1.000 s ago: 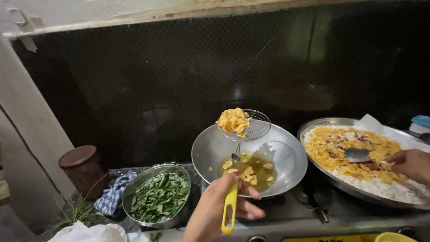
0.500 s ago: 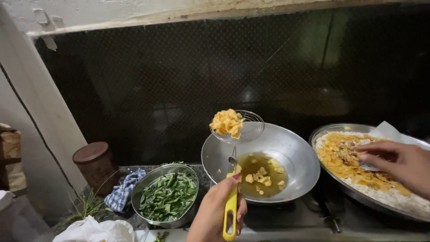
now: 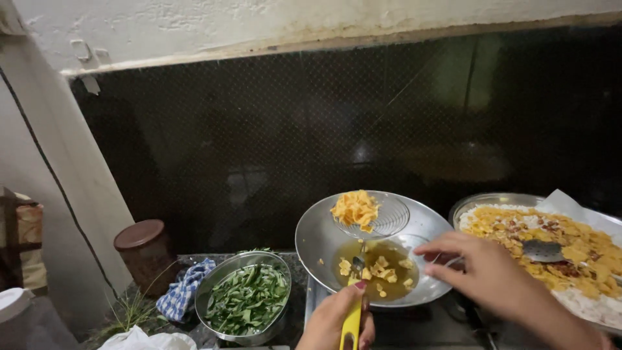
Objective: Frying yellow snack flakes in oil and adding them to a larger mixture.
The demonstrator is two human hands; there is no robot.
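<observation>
Since a second ago: the right hand [image 3: 492, 275] has left the metal spatula [image 3: 543, 250] lying on the big tray [image 3: 495, 199] and come across to the near right rim of the wok [image 3: 317, 240].
Left hand: the left hand [image 3: 337, 319] keeps its grip closed around the yellow handle [image 3: 351, 324] of the wire skimmer [image 3: 382, 217], at the front edge of the stove.
Skimmer: it is held up over the wok's far side, with a heap of fried yellow flakes [image 3: 355, 207] draining in its basket, much as before.
Right hand grip: the fingers are spread and hold nothing; whether they touch the wok rim I cannot tell, as the hand hides the spot.
Wok: more flakes float in the oil [image 3: 376, 269] below.
Left of the wok: a steel bowl of green leaves [image 3: 246, 299] stands beside it, with a checked cloth [image 3: 184, 295] and a brown jar [image 3: 144, 249] towards the counter's left end.
Meaning: the spreading on the tray looks paused, and both hands now attend to the wok.
</observation>
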